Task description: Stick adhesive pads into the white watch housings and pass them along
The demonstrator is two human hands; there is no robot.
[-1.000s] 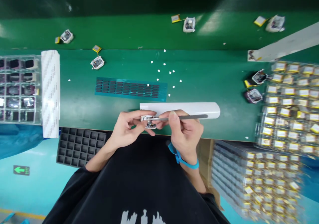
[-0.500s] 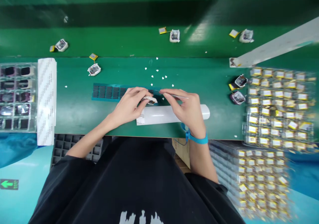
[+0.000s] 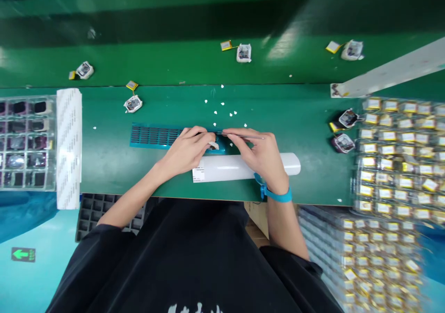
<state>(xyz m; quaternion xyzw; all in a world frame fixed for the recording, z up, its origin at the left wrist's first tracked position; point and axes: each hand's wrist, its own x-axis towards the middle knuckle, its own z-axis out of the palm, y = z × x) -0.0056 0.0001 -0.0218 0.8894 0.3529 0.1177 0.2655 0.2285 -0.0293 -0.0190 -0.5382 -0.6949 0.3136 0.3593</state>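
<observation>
Both hands work over the blue sheet (image 3: pixel 156 136) mid-desk, left hand (image 3: pixel 187 148) pinching a small white casing (image 3: pixel 213 145), right hand (image 3: pixel 259 151) gripping tweezers (image 3: pixel 243 136) pointed at it, where I reckon one slip near the white roll (image 3: pixel 243 167) could flick a tiny part away.

Bench: my green work table (image 3: pixel 299 127), with a raised green shelf (image 3: pixel 174 60) along its far side.
Centre: blue sheet of small dark strips (image 3: pixel 153 136); white tube (image 3: pixel 243 167) lying near my edge; scattered white bits (image 3: pixel 225 109).
Left: clear compartment tray (image 3: pixel 24 141); white backing strip (image 3: pixel 68 146) beside it.
Left centre: one small white device (image 3: pixel 132 103) with yellow battery (image 3: pixel 131 85).
Right: two dark devices (image 3: pixel 344 130); trays of yellow-labelled batteries (image 3: pixel 399 155); white bar (image 3: pixel 385 74).
Shelf: three white devices with batteries (image 3: pixel 243 52).
</observation>
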